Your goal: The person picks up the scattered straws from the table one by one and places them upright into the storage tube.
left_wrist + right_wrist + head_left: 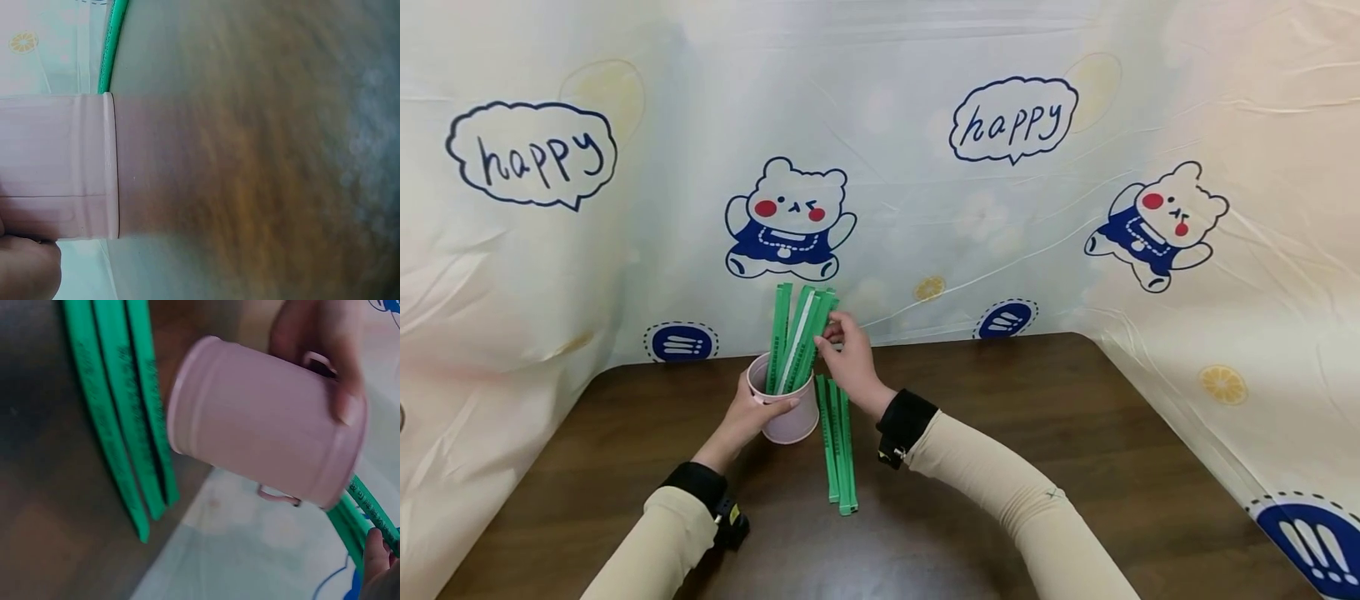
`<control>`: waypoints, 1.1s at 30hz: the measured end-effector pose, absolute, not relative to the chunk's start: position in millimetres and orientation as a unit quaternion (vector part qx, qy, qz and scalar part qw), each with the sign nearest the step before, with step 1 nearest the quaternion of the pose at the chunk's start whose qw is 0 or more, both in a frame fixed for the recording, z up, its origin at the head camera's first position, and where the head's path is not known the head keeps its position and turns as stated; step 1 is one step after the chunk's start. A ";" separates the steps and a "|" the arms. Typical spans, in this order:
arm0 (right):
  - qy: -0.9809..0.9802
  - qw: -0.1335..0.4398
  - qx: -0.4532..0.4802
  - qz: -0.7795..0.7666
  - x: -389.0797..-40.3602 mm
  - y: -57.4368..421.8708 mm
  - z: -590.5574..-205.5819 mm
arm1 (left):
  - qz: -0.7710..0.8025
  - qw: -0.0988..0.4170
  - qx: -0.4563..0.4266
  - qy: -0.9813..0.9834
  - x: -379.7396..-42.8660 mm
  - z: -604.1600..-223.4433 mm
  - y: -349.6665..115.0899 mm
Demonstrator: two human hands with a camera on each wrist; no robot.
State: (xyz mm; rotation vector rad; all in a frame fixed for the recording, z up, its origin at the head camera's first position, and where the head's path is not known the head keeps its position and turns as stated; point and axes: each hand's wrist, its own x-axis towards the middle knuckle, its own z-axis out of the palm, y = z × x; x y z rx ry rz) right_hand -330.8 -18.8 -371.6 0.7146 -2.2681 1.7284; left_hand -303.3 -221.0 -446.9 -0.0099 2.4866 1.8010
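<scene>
A small pink pail (792,423) with little side handles stands tilted near the table's back edge. My left hand (747,423) grips it at the rim, thumb across the front; in the right wrist view the left thumb (347,394) lies along its side. Several long, slim green packets (792,350) with dark print stand in the pail, one showing a white stripe. At their right side my right hand (853,360) pinches one green packet (375,509) at the pail's mouth. Three more green packets (837,446) lie side by side on the table, right of the pail.
The dark brown wooden table (970,500) has rounded back corners. Directly behind it hangs a pale printed curtain (895,108) with bears and speech bubbles. Both wrists wear black bands (908,421) with small devices.
</scene>
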 end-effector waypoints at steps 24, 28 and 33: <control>-0.755 0.009 0.167 0.634 -352.9 -0.7 -402.9 | 0.583 0.034 -0.012 0.811 -303.0 -442.4 -222.6; -0.791 -0.011 0.147 0.593 -357.2 6.5 -416.4 | 0.585 0.035 -0.009 0.810 -302.3 -443.1 -222.7; -0.868 -0.079 0.142 0.470 -358.6 13.8 -435.0 | 0.587 0.040 -0.007 0.809 -300.9 -443.9 -220.5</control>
